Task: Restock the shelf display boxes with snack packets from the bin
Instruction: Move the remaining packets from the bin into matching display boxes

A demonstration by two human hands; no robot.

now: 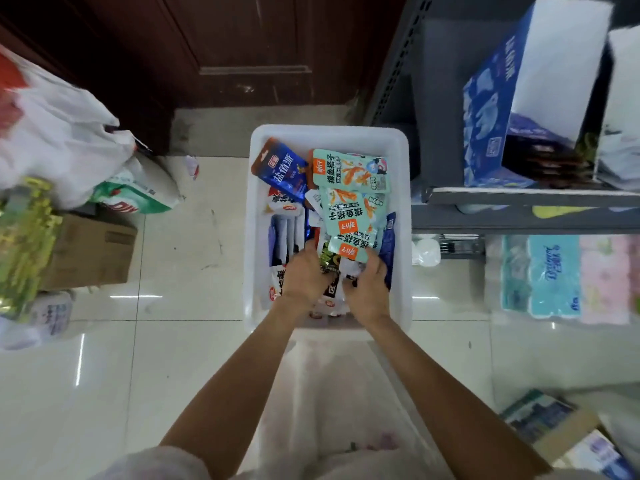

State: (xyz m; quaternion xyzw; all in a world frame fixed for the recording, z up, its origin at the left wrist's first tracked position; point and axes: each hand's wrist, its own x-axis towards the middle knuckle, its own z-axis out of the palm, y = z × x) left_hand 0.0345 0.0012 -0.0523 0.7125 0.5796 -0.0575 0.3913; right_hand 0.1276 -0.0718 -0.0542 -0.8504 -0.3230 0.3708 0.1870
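A white bin (254, 216) sits on the floor beside the shelf, heaped with snack packets — mint-green packets (349, 202) overlapping along the right, a blue packet (282, 168) tilted at top left, white packets (285, 233) upright at left.

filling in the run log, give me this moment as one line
stage: picking from bin | left hand: in among packets | right hand: on mint-green packet | shelf box: not yet restocked
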